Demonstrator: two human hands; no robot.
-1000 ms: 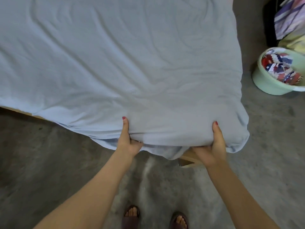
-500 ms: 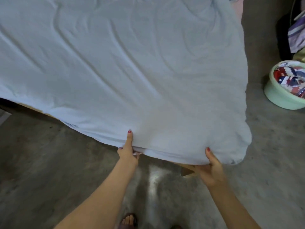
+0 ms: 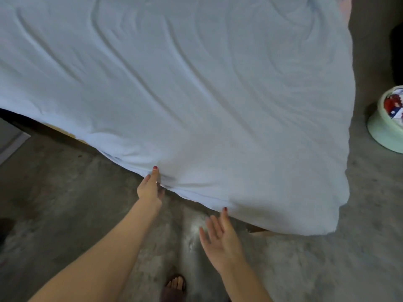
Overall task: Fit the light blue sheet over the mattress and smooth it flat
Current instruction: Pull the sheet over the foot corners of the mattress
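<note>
Two hands are at the bed's near edge. My left hand (image 3: 150, 188) pinches the light blue sheet (image 3: 196, 94) at its hem. My right hand (image 3: 220, 240) has its fingers (image 3: 214, 224) spread, holding nothing, just below the sheet. The wrinkled sheet covers the mattress.

Wrinkled light blue sheet (image 3: 185, 88) over mattress, left hand (image 3: 150, 186) pinching its edge, right hand (image 3: 220, 238) spread beside it
</note>
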